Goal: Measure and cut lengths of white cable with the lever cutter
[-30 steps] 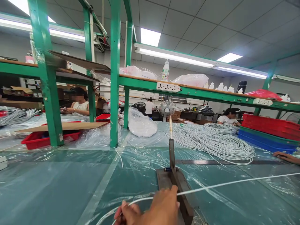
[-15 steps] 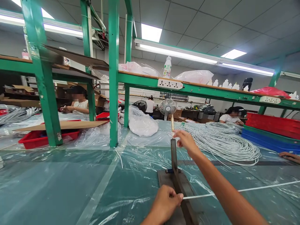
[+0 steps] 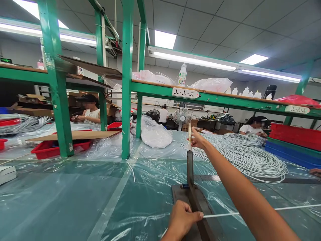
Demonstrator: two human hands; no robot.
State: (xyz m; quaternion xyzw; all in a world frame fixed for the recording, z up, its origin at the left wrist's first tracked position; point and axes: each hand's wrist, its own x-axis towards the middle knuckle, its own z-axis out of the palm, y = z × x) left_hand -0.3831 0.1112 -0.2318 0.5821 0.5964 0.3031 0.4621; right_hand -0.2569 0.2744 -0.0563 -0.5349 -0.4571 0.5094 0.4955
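Observation:
Low in the head view, my left hand pinches a white cable over the metal base of a lever cutter. The cable runs off to the right, passing behind my right forearm. A short white piece shows beside my left wrist. The cutter's lever arm stands raised, a coiled spring at its foot. Around the lever's pale, wrapped handle the fingers of my right hand are closed, partly hidden behind it.
Coils of white cable lie behind the cutter on the right, near stacked red and blue trays. A flat metal strip crosses the table. Green shelf posts and a plastic bag stand at the back. Other people sit beyond.
My right hand has closed around the lever handle, after being beside it with fingers curled. My left hand still pinches the cable. The whole view has shifted slightly.

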